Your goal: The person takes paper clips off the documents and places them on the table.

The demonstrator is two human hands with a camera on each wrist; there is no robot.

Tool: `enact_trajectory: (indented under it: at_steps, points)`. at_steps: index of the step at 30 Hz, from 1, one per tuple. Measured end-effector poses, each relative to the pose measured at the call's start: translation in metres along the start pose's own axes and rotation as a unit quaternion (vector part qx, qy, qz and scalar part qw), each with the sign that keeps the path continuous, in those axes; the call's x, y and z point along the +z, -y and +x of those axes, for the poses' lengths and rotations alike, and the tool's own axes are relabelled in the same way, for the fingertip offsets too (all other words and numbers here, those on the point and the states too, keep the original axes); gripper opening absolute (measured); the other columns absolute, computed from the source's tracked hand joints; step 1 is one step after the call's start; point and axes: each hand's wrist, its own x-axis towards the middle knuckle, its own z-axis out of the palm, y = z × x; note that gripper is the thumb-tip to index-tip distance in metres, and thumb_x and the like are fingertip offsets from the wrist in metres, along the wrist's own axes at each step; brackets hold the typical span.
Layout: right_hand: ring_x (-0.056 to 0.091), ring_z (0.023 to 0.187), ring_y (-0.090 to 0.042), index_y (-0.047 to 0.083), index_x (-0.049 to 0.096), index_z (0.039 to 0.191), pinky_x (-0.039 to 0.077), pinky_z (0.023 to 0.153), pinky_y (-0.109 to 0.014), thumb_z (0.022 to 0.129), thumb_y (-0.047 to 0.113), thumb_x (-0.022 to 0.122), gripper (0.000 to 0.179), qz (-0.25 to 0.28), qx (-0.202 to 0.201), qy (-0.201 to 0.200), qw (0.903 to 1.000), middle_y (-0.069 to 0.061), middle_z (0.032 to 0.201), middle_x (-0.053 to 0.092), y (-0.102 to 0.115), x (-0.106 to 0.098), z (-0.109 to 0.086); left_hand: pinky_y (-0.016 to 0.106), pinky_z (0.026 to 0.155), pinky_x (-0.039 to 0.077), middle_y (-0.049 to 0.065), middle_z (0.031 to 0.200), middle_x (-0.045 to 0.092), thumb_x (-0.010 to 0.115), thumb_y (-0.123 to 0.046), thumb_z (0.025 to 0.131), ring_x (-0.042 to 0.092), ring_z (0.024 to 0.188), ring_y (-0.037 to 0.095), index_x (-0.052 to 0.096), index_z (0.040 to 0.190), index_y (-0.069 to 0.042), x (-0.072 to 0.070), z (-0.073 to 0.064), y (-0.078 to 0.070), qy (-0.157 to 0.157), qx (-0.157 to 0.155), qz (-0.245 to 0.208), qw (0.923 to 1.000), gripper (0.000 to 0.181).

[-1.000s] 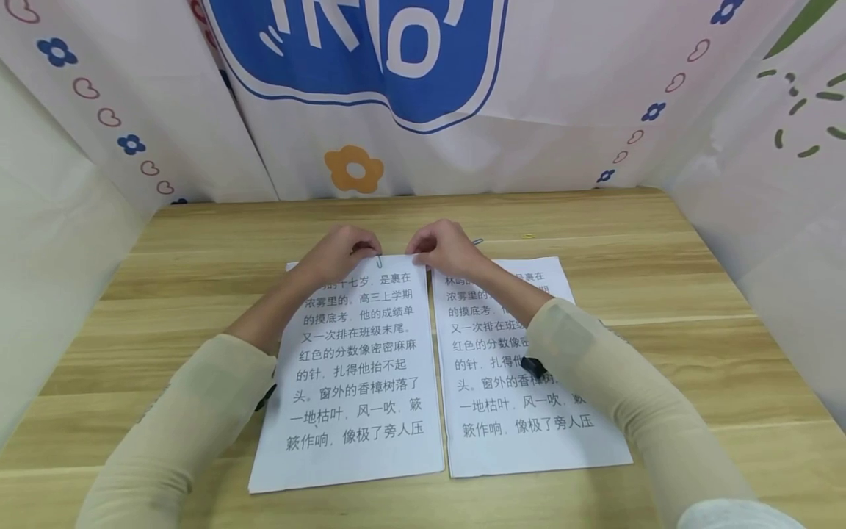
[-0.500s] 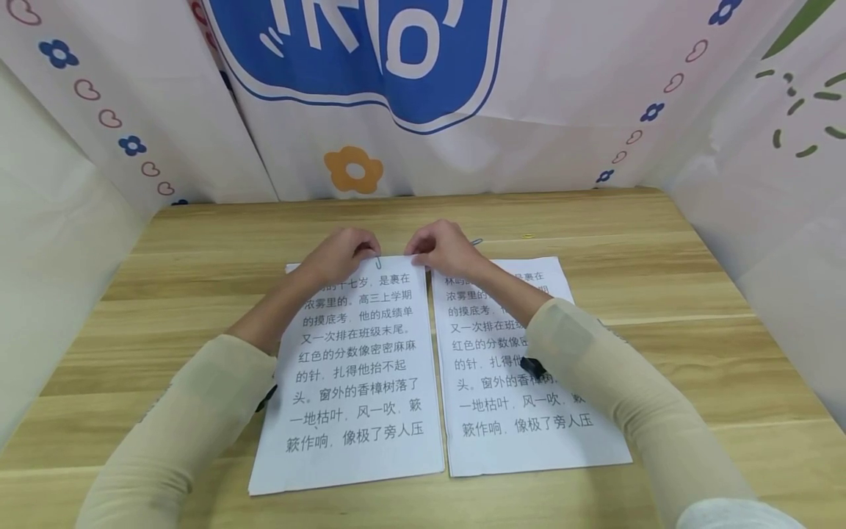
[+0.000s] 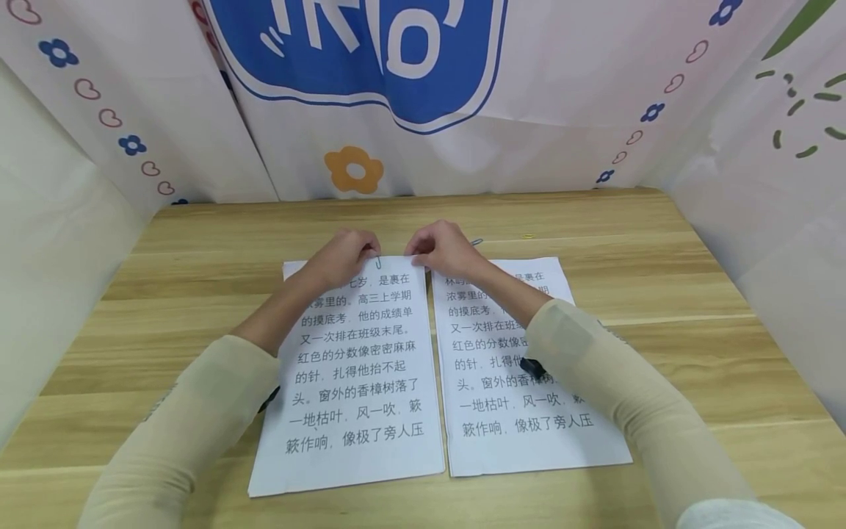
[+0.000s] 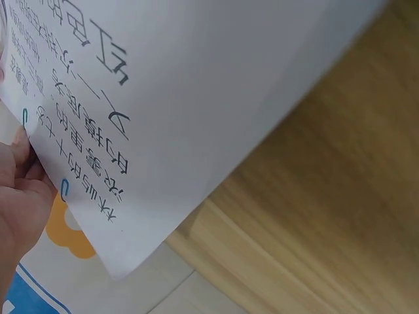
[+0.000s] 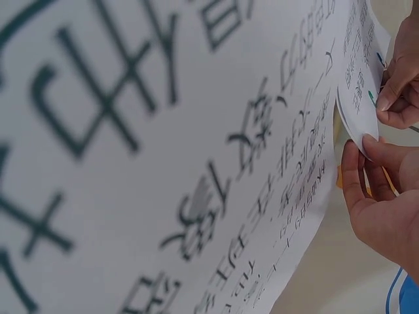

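Observation:
Two stacks of printed paper lie side by side. At the top edge of the left stack (image 3: 363, 382), my left hand (image 3: 341, 257) pinches a green paper clip (image 4: 25, 118) that sits on the sheets. A blue paper clip (image 4: 65, 189) is fixed on the same edge, nearer the stack's outer corner; from the head it is hidden behind my left hand. My right hand (image 3: 444, 248) grips that stack's top right corner between thumb and fingers, its forearm crossing over the right stack (image 3: 529, 448). In the right wrist view both hands appear close together at the paper's edge.
Behind my right hand a loose paper clip (image 3: 477, 242) lies on the wooden table (image 3: 661, 294), and farther right is a small yellow clip (image 3: 528, 236). A printed white cloth (image 3: 542, 147) hangs along the table's back edge.
My left hand's fingers have drawn in slightly at the clip, and its wrist has turned a little, uncovering more of the stack's top left corner. My right hand stays put.

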Motion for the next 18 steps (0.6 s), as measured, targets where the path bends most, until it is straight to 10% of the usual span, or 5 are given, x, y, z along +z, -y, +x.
enact_trajectory:
  at_steps: [18]
  points:
    - [0.068, 0.089, -0.021, 0.002, 0.078, 0.103, 0.055, 0.079, -0.027, 0.095, -0.004, 0.07, 0.013, -0.002, -0.005, -0.006, 1.0, -0.009, 0.099, 0.075, -0.0006, -0.0009, 0.0001, 0.034, 0.079, 0.058, 0.019, 0.1, 0.07, 0.05, 0.001, 0.107, 0.068, 0.089, 0.029, 0.069, 0.106, 0.005, 0.0003, 0.002, -0.0004, -0.005, 0.006, 0.004, 1.0, 0.02]
